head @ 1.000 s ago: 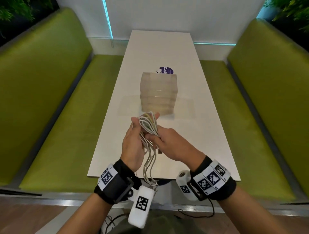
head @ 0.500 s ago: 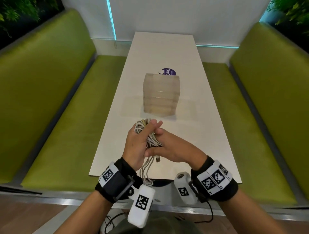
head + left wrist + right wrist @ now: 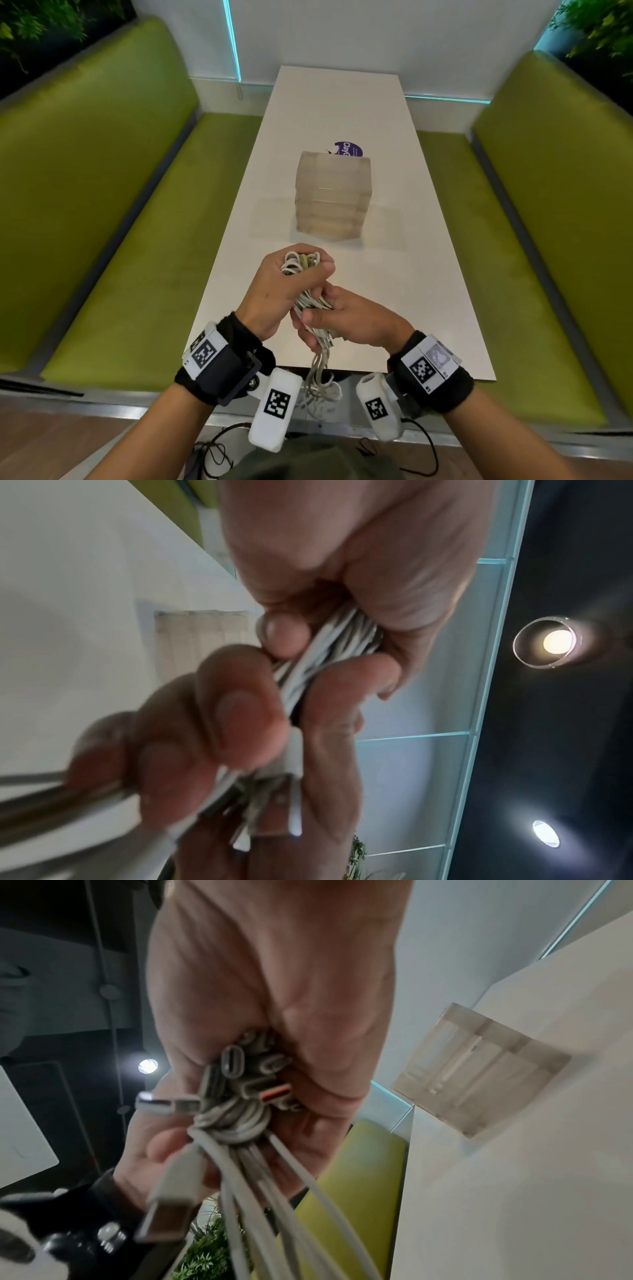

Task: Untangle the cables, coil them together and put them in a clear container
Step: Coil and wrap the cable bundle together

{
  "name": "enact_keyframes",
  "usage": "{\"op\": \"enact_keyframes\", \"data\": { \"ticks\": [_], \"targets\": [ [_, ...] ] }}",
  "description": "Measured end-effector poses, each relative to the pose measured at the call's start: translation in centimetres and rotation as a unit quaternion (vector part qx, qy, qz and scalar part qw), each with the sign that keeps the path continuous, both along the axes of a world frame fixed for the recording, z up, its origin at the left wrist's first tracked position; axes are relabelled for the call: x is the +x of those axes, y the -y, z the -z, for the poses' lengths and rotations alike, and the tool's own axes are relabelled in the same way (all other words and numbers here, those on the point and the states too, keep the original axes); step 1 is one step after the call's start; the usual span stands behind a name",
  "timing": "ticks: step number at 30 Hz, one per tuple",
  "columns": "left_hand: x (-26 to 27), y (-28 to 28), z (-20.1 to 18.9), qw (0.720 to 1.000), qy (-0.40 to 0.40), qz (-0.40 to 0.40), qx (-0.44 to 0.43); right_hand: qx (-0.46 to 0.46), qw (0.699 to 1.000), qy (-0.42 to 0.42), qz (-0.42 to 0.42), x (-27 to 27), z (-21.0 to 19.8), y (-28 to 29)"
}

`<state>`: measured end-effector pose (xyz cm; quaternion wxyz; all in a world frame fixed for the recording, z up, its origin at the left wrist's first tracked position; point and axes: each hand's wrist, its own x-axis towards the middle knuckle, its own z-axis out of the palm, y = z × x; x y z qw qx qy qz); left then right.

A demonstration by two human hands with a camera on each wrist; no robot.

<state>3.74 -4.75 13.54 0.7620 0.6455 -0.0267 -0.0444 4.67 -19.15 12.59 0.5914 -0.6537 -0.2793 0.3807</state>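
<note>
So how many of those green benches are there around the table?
2. The left bench runs along one long side of the white table, and the right bench runs along the other. More seating could lie outside the camera's view.

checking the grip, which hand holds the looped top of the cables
The left hand: it grips the cables' looped top, while the right hand holds them lower, near the plugs.

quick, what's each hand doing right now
Left hand: grips the top of the cables.
Right hand: grips the same cables lower down, loose ends hanging below.
</note>
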Motion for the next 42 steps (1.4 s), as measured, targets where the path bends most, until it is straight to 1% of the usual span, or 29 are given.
{"op": "enact_keyframes", "data": {
  "ticks": [5, 11, 18, 23, 25, 27, 28, 30, 33, 35, 39, 42],
  "targets": [
    [-0.1, 0.4, 0.5, 0.999, -0.009, 0.034, -0.007, 0.027, 0.999, -0.012, 0.018, -0.6, 1.0, 0.2],
    [0.0, 1.2, 0.4, 0.999, -0.033, 0.024, -0.018, 0.029, 0.998, -0.028, 0.057, -1.4, 1.4, 0.3],
    [-0.2, 1.5, 0.4, 0.999, -0.040, 0.032, -0.019, 0.035, 0.997, -0.016, 0.064, -1.6, 1.5, 0.5],
    [0.1, 1.4, 0.5, 0.999, -0.026, 0.031, -0.006, 0.012, 0.996, -0.017, 0.083, -1.5, 1.7, 0.5],
    [0.3, 1.3, 0.4, 0.999, -0.016, 0.038, -0.007, -0.008, 0.996, 0.002, 0.092, -1.4, 1.5, 0.6],
    [0.6, 0.9, 0.5, 0.998, 0.014, 0.056, 0.002, -0.015, 0.994, 0.032, 0.099, -1.1, 1.1, 0.8],
    [0.7, 0.5, 0.7, 0.997, 0.028, 0.072, 0.007, -0.006, 0.993, 0.040, 0.107, -0.9, 1.0, 0.9],
    [0.8, -0.1, 1.0, 0.994, 0.023, 0.109, 0.011, 0.026, 0.989, 0.047, 0.137, -0.3, 0.3, 1.1],
    [-0.1, 0.1, 2.1, 0.984, 0.008, 0.163, 0.067, 0.079, 0.983, 0.052, 0.160, 0.5, -0.9, 1.6],
    [-0.4, 0.3, 3.1, 0.981, 0.013, 0.180, 0.069, 0.074, 0.981, 0.057, 0.169, 0.8, -1.2, 1.9],
    [-0.5, 0.6, 3.7, 0.983, -0.010, 0.173, 0.060, 0.107, 0.968, 0.069, 0.214, 1.1, -0.5, 1.9],
    [-0.7, 1.4, 4.6, 0.990, 0.001, 0.120, 0.070, 0.128, 0.959, 0.053, 0.247, 1.1, -0.3, 1.5]
  ]
}}
